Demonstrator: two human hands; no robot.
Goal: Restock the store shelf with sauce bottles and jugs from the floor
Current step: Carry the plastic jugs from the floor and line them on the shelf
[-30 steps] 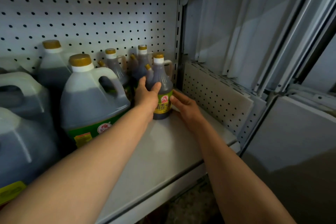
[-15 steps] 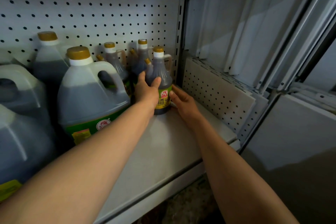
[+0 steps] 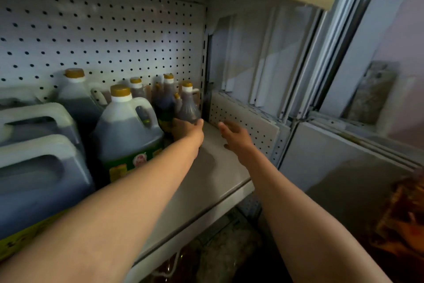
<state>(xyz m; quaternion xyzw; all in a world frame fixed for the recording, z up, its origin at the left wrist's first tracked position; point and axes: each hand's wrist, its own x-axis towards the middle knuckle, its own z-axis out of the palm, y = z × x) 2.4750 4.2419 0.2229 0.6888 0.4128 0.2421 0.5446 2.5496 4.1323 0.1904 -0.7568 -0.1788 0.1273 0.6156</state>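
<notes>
The right hand (image 3: 236, 135) has lifted off the small sauce bottle (image 3: 188, 108) — fingers spread, hovering over the shelf (image 3: 213, 168). Beside the big jug (image 3: 127, 131), the left hand (image 3: 187, 130) still grips that bottle at the shelf's back corner.

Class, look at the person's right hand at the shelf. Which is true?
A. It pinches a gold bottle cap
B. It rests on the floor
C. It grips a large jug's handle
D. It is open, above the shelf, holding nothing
D: the right hand hangs with fingers spread over the grey metal shelf, apart from the small dark sauce bottle with a gold cap that the left hand holds.
</notes>
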